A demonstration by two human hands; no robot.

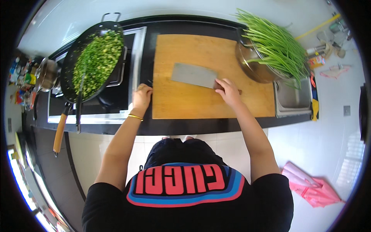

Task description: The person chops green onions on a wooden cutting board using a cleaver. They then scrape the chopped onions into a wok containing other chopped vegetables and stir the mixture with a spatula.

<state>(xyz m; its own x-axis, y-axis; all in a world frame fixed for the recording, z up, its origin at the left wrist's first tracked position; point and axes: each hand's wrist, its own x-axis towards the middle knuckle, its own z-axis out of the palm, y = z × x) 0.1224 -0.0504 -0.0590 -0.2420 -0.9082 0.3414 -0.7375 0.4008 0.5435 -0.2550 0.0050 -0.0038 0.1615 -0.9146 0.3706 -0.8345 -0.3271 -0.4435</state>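
Observation:
A wooden cutting board (193, 98) lies on the dark counter. A broad cleaver (193, 75) rests flat on it, and my right hand (228, 92) grips its handle at the blade's right end. At the board's left edge rests my left hand (141, 96), fingers curled on the rim, a gold bangle on the wrist. A metal bowl (253, 65) at the board's far right corner holds a bunch of long green stalks (276, 44) that stick out over its rim.
A black wok (69, 73) full of chopped greens sits on the stove to the left, wooden handle toward me, a spatula lying in it. A steel pot (46, 73) stands further left. A sink (293, 96) lies right of the board. Pink cloth (313, 187) lies on the floor.

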